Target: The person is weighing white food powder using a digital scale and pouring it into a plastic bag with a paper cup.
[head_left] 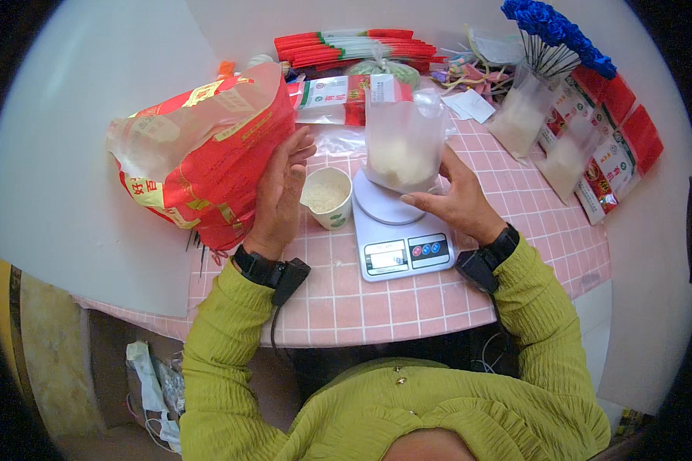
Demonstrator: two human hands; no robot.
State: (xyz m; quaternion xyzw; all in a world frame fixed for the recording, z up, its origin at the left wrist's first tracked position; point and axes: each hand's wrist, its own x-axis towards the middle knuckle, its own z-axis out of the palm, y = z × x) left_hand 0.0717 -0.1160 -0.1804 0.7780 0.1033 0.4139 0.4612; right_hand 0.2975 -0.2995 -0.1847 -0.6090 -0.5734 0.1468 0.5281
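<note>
My right hand grips a translucent plastic bag of white grains at its lower right side, on the round platform of a white digital scale. My left hand is open, fingers loosely curved, beside a large red sack with a translucent part at its top; whether it touches the sack I cannot tell. Between my left hand and the scale stands a paper cup holding white grains.
The pink checked table has red-and-white sticks, a flat red package and colourful small items at the back. On the right are blue artificial flowers, filled bags and printed red pouches. White boards flank the table.
</note>
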